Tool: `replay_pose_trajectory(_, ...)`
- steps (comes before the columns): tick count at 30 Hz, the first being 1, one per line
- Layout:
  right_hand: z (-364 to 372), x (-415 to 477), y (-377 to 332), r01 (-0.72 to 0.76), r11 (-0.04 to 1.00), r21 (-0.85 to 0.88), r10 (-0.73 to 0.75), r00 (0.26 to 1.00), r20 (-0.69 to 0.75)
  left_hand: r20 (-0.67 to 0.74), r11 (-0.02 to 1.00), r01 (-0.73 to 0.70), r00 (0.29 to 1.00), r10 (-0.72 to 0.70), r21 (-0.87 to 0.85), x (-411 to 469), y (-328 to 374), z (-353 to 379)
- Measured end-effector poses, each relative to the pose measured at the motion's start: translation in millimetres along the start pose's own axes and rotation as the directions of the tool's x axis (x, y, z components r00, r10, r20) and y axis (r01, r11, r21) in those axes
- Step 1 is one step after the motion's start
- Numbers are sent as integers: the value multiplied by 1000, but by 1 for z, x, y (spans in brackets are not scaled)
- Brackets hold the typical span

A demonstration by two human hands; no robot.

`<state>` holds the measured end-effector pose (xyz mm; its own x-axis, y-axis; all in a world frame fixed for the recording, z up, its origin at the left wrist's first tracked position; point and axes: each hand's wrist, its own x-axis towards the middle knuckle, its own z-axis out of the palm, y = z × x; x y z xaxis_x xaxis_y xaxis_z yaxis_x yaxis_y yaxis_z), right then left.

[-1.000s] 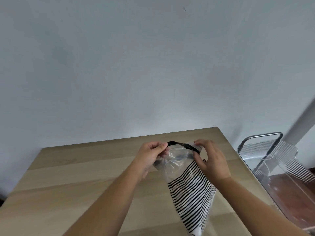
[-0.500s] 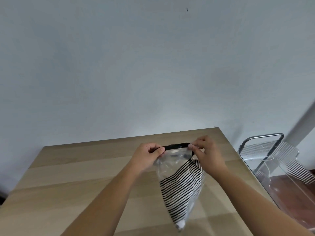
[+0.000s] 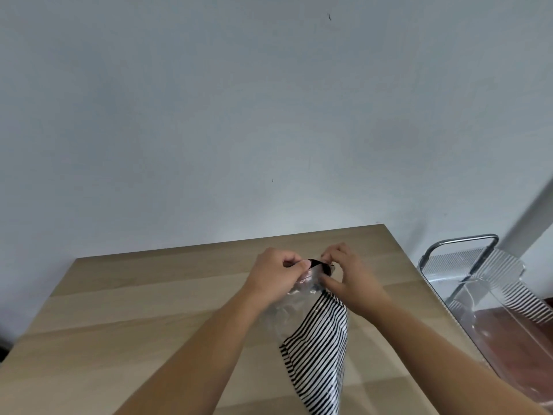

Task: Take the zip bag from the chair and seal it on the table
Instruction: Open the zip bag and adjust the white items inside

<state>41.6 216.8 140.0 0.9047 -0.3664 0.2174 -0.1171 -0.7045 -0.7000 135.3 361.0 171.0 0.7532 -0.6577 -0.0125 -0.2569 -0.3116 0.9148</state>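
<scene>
Now our two hands sit much closer together than they did a moment ago — half a second back the black zip strip stretched out between them, and here only a short piece of it shows. We read that as the seal being pressed along its length, with the right hand working in toward the left hand, so the closing step looks well under way, though we cannot tell from this view how much of the track has actually locked.

The zip bag hangs from our grip above the desk, its clear upper part bunched just under the left hand and its black-and-white striped lower part trailing down toward us, past the bottom edge of the view. Whether the bottom of the bag touches the desk we cannot say. It has also swung a little — the striped part now hangs more directly below the hands.

Both hands are closed in a pinch on the bag's top edge: the left has thumb and fingers curled tight over the left end of the zip strip, the right has its fingertips on the strip and the thumb underneath against the clear plastic. Off to our right, apart from the desk, stands a clear chair with a metal frame, nothing of ours left on it that we can make out.
</scene>
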Motion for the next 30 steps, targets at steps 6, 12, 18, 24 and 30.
replay_pose_trajectory(6,1,-4,4,46,995,-93,-60,986,-153,-1,967,75,997,-78,-243,-2,6,-8)
replay_pose_trajectory(12,-4,-7,8,245,943,-227,-309,897,-315,-7,983,77,997,-80,-169,-1,-3,-16)
replay_pose_trajectory(18,-6,8,9,92,994,-58,-102,973,-207,-7,1000,-15,1000,15,-11,3,-18,-19)
replay_pose_trajectory(24,-10,13,3,-109,989,97,93,983,156,-20,996,-36,999,38,85,2,-31,-19)
replay_pose_trajectory(30,-9,10,-7,-45,997,62,36,989,141,-36,998,-62,997,63,23,1,-26,1)
